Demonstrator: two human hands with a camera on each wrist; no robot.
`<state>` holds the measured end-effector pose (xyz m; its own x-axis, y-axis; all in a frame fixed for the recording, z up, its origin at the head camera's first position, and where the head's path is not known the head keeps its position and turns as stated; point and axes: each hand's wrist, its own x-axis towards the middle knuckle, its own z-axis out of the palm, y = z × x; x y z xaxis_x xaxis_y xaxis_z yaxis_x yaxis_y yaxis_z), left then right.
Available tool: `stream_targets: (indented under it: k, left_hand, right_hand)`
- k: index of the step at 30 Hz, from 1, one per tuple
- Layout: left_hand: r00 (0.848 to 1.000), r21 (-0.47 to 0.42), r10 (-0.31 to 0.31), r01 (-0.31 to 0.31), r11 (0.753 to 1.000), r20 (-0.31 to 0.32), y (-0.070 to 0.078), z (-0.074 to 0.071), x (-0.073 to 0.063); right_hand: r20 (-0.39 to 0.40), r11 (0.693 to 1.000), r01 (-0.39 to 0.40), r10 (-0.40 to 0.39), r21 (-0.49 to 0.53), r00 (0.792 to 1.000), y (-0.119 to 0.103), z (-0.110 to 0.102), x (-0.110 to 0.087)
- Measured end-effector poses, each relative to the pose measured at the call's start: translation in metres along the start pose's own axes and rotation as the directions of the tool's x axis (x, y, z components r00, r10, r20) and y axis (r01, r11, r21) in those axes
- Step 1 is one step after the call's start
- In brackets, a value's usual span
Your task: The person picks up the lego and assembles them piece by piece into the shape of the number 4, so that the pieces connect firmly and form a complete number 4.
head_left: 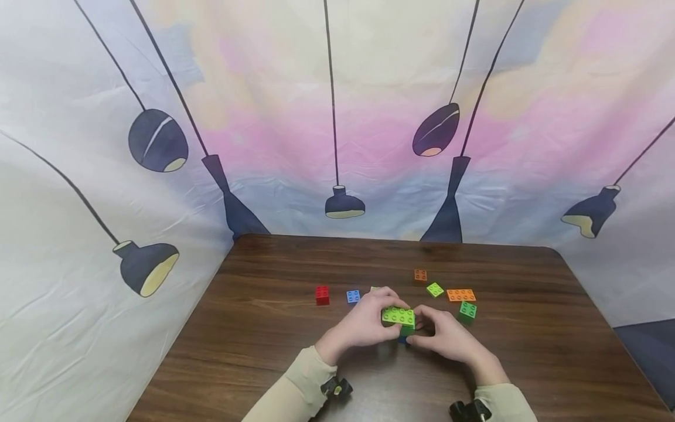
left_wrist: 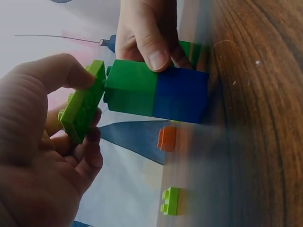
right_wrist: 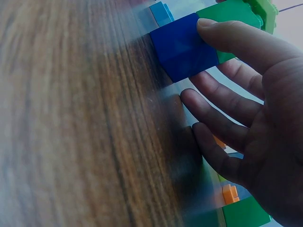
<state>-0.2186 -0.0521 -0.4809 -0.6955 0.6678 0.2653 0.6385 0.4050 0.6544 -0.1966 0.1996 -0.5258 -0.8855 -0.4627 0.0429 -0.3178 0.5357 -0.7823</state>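
Observation:
My left hand [head_left: 367,321] pinches a flat lime-green toy brick [left_wrist: 84,105] between thumb and fingers. Just below it, in the head view, is a two-brick stack: a green brick [left_wrist: 130,88] on top of a dark blue brick [right_wrist: 182,49]. The right hand [head_left: 448,335] grips this stack from the side, its thumb lying near the seam between the two colours. In the left wrist view the lime brick is tilted against the green brick's studs, with part of a gap showing. Whether the stack touches the table is unclear.
Loose bricks lie beyond the hands on the brown wooden table [head_left: 274,328]: red [head_left: 322,295], light blue [head_left: 353,296], small orange [head_left: 420,275], small lime [head_left: 435,289], long orange [head_left: 461,295] and green [head_left: 467,312]. Another lime piece [head_left: 374,288] is partly hidden. A printed cloth [head_left: 285,117] hangs behind.

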Motion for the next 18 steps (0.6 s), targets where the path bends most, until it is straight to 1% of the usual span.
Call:
stream_targets:
  k: [9, 18]
  left_hand:
    - [1.000, 0.054, 0.000, 0.000, 0.999, 0.002, -0.0035, 0.0078, 0.0007]
    - [1.000, 0.084, 0.011, -0.011, 0.996, -0.001, -0.0029, 0.0106, -0.0001]
  right_hand:
    - [0.004, 1.000, -0.009, 0.009, 0.000, 1.000, -0.0007, -0.0009, 0.0002]
    - [0.005, 1.000, -0.014, 0.014, 0.008, 1.000, -0.0003, -0.0004, -0.0002]
